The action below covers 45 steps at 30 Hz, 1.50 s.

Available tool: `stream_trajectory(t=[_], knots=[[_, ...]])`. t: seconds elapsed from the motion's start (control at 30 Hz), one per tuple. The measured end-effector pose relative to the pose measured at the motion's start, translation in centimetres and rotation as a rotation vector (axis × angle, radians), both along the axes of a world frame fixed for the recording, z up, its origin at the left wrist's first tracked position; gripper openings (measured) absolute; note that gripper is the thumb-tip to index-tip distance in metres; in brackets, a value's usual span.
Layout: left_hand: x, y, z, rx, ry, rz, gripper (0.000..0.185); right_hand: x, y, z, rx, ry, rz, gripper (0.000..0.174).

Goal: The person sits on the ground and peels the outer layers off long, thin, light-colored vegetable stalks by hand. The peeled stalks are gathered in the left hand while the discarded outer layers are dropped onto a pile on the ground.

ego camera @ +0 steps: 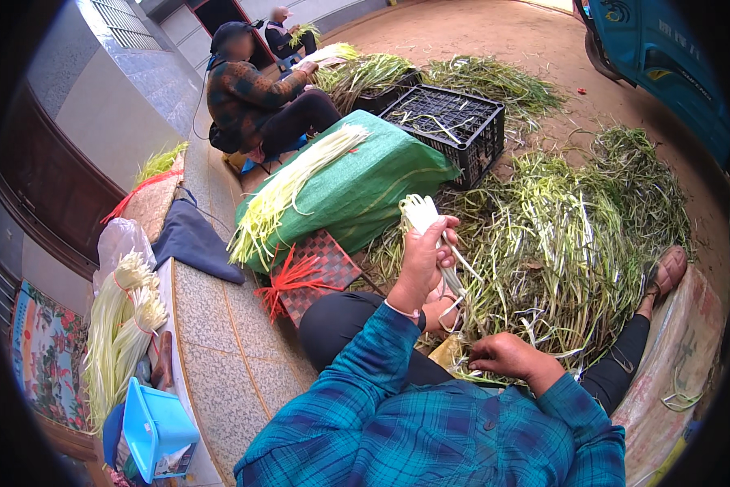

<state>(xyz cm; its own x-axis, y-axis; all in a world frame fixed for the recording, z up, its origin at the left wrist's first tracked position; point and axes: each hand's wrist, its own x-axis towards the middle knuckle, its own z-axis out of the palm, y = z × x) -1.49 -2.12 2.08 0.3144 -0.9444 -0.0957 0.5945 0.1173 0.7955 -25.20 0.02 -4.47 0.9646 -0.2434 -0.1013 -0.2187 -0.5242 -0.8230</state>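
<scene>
My left hand (427,255) is raised before me, gripping a small bunch of pale stalks (421,210) that look like blanched garlic chives. Its white ends stick up above the fist, and a few loose strands hang below. My right hand (508,358) is low in front of my body, palm down with curled fingers, at the near edge of a large heap of untrimmed green stalks (541,243). Whether anything is under its fingers is hidden. More cleaned stalks (307,176) lie on a green woven sheet (395,164) beyond my left hand.
Red ties (296,277) lie on a checked woven surface (322,259). Black plastic crates (483,143) stand behind the green sheet. Tied bundles (124,329) and a blue plastic bin (161,429) are at left. A co-worker (243,91) sits handling stalks; a blue vehicle (675,73) stands at right.
</scene>
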Motion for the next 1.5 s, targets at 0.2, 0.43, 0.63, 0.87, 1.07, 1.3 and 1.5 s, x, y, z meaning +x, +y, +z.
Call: stream_trajectory(t=[0.2,0.43,0.63,0.87,1.07,1.3,1.5], knots=[[-0.1,0.1,0.1,-0.008,-0.005,0.016,0.02,0.1,0.1,0.2,-0.008,-0.034,-0.001,0.023],[0.1,0.0,0.0,-0.008,0.018,0.032,0.019,0.3,0.5,0.2,0.019,-0.057,0.017,0.02],[0.1,0.1,0.1,-0.023,0.021,0.022,0.019,0.5,0.4,1.0,0.038,-0.108,-0.031,0.016],[-0.2,0.0,-0.1,-0.002,0.033,0.009,0.017,0.4,0.4,1.9,0.073,-0.11,-0.281,0.013],[-0.5,0.0,-0.2,0.007,0.017,0.001,0.018,0.9,0.4,1.6,0.223,-0.212,-0.441,0.01],[-0.8,0.1,-0.2,0.014,0.012,0.002,0.018,0.9,0.0,1.6,0.453,-0.312,-0.558,0.012],[-0.9,0.0,-0.4,0.015,0.012,-0.013,0.018,1.0,0.0,1.6,0.519,-0.356,-0.63,0.013]])
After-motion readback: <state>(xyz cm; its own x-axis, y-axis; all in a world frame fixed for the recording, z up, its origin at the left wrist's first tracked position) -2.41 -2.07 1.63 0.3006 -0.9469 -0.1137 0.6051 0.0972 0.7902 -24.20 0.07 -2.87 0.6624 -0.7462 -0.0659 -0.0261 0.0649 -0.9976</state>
